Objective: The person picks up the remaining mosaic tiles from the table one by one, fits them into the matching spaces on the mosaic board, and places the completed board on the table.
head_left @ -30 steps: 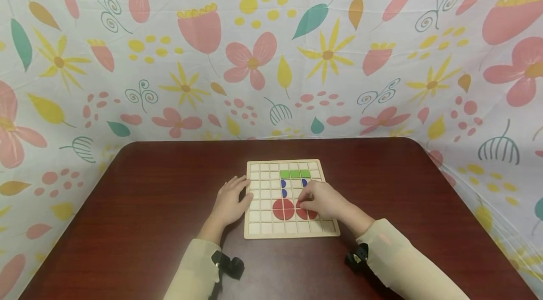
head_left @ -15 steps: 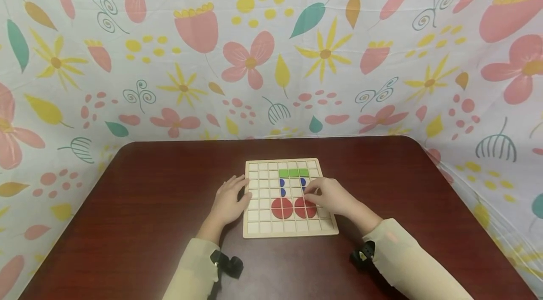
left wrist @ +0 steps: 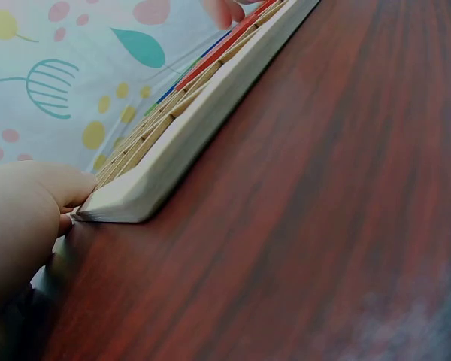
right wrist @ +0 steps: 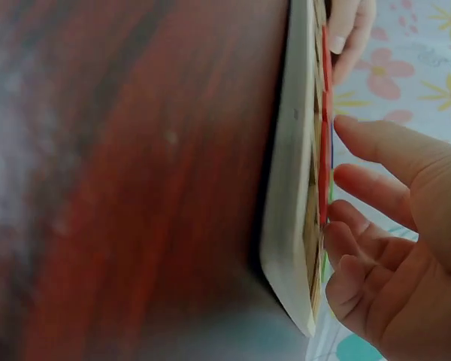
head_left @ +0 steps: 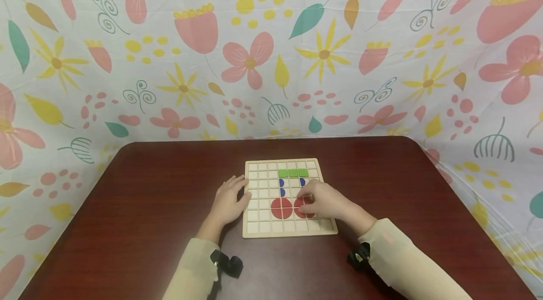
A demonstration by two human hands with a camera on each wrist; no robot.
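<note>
A square wooden grid board [head_left: 265, 233] lies on the table. Three green squares [head_left: 293, 173] line its upper part. Blue half-circles [head_left: 282, 192] sit below them in two columns. Lower down are two red circles made of pieces, the left red circle [head_left: 281, 208] in full view and the right red circle [head_left: 299, 208] partly covered. My left hand [head_left: 229, 201] rests against the board's left edge, thumb and fingers apart. Over the right red circle is my right hand [head_left: 324, 200]. Its thumb and index finger are spread, their tips at the red pieces [right wrist: 325, 150] in the right wrist view.
The dark red-brown wooden table [head_left: 169, 168] surrounds the board. Behind it hangs a white cloth [head_left: 271, 54] printed with flowers and leaves. Each forearm wears a black wrist device, the left device [head_left: 227, 264] and the right device [head_left: 359, 256].
My right hand lifted slightly right, uncovering the right red circle, then came back left over it with thumb and index finger spread wider. My left hand has stayed at the board's edge.
</note>
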